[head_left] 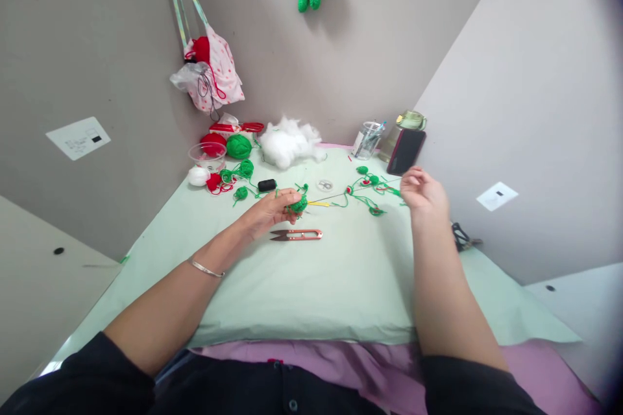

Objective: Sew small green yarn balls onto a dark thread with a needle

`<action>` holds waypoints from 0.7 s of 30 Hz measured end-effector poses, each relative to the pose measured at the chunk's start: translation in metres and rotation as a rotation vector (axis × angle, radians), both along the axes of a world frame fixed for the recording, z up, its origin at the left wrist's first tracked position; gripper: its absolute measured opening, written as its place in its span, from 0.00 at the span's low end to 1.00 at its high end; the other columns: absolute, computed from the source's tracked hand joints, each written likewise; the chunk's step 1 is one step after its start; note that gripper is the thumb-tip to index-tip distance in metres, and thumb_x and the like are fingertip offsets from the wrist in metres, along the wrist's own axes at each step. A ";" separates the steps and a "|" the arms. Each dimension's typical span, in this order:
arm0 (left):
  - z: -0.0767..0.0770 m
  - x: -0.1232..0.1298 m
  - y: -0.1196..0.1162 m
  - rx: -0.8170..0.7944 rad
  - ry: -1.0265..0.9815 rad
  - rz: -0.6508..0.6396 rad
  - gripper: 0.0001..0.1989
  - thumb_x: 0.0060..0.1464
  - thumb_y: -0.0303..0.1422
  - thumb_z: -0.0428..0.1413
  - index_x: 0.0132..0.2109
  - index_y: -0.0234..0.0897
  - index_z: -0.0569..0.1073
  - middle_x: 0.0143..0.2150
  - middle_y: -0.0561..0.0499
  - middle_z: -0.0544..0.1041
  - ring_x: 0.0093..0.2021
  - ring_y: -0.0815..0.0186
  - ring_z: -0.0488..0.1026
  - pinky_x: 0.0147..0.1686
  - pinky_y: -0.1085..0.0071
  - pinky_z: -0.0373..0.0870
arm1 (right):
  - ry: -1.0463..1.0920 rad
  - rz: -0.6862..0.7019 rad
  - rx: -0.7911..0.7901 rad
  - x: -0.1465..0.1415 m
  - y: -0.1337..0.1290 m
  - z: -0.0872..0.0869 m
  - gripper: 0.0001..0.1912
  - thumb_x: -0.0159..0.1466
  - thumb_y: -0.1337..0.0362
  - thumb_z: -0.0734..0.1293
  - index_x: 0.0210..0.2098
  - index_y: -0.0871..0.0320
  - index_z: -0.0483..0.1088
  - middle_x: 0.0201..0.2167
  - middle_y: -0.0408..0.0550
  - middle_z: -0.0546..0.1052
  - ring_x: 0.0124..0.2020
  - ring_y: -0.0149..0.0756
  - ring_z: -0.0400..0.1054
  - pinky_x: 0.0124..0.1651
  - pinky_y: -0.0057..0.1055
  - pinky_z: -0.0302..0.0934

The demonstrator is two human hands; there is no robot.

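Observation:
My left hand (pixel 276 209) is closed round a small green crocheted piece (pixel 298 203) above the middle of the table. A thin dark thread (pixel 335 196) stretches from that piece up to the right, toward my right hand (pixel 422 193). The fingers of my right hand are pinched together in the air; what they grip is too small to make out. Orange-handled thread snips (pixel 298 235) lie just below my left hand. A yellow hook (pixel 319 203) rests to the right of the green piece. Behind my left hand is a black thread spool (pixel 267 185).
White stuffing (pixel 289 142) is heaped at the back, beside green yarn (pixel 239 146) and a plastic tub (pixel 207 155). Small green pieces (pixel 374 179) with loose strands lie right of centre. A phone (pixel 407 152) leans against a bottle (pixel 411 120) near a cup of tools (pixel 368 141).

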State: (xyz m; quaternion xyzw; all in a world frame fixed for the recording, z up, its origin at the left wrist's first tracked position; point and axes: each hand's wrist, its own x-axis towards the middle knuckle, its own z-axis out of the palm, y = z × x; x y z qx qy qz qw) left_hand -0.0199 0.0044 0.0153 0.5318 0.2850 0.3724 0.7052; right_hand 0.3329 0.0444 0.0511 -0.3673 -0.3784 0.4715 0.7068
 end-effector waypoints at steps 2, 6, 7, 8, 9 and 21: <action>-0.002 0.000 0.001 -0.007 0.002 0.002 0.15 0.54 0.43 0.60 0.33 0.35 0.70 0.32 0.52 0.71 0.30 0.70 0.68 0.33 0.73 0.67 | -0.017 -0.021 0.012 0.009 0.000 0.001 0.23 0.61 0.68 0.70 0.18 0.53 0.55 0.14 0.34 0.56 0.15 0.21 0.48 0.22 0.30 0.47; -0.006 0.000 0.003 -0.032 0.003 0.031 0.15 0.54 0.43 0.61 0.33 0.35 0.70 0.33 0.52 0.72 0.31 0.70 0.69 0.34 0.73 0.68 | -0.065 0.068 -0.011 -0.029 -0.002 -0.006 0.11 0.61 0.65 0.71 0.25 0.55 0.65 0.20 0.38 0.68 0.19 0.20 0.56 0.24 0.27 0.51; -0.007 0.000 0.003 -0.037 0.000 0.039 0.15 0.54 0.43 0.61 0.34 0.35 0.70 0.33 0.52 0.72 0.31 0.70 0.69 0.35 0.73 0.68 | -0.085 0.119 -0.028 -0.047 -0.004 -0.009 0.07 0.60 0.65 0.71 0.29 0.57 0.69 0.23 0.40 0.72 0.21 0.21 0.59 0.25 0.25 0.52; -0.008 0.000 0.003 -0.040 -0.004 0.046 0.15 0.53 0.43 0.61 0.34 0.35 0.70 0.33 0.51 0.73 0.32 0.70 0.69 0.35 0.73 0.68 | -0.116 0.178 -0.053 -0.066 -0.008 -0.012 0.07 0.58 0.64 0.72 0.33 0.58 0.71 0.27 0.43 0.75 0.22 0.21 0.62 0.24 0.25 0.53; -0.008 0.000 0.004 -0.042 -0.007 0.051 0.15 0.53 0.43 0.61 0.34 0.35 0.70 0.33 0.51 0.73 0.32 0.70 0.69 0.35 0.73 0.68 | -0.151 0.238 -0.080 -0.085 -0.013 -0.016 0.10 0.56 0.63 0.74 0.35 0.60 0.73 0.30 0.46 0.77 0.22 0.23 0.63 0.23 0.25 0.53; -0.004 -0.002 0.006 -0.017 0.015 0.109 0.15 0.53 0.43 0.61 0.35 0.34 0.71 0.33 0.51 0.73 0.33 0.69 0.69 0.35 0.72 0.67 | -0.556 0.897 -0.141 -0.130 -0.043 -0.020 0.17 0.65 0.53 0.67 0.36 0.63 0.74 0.18 0.38 0.62 0.20 0.24 0.52 0.25 0.25 0.50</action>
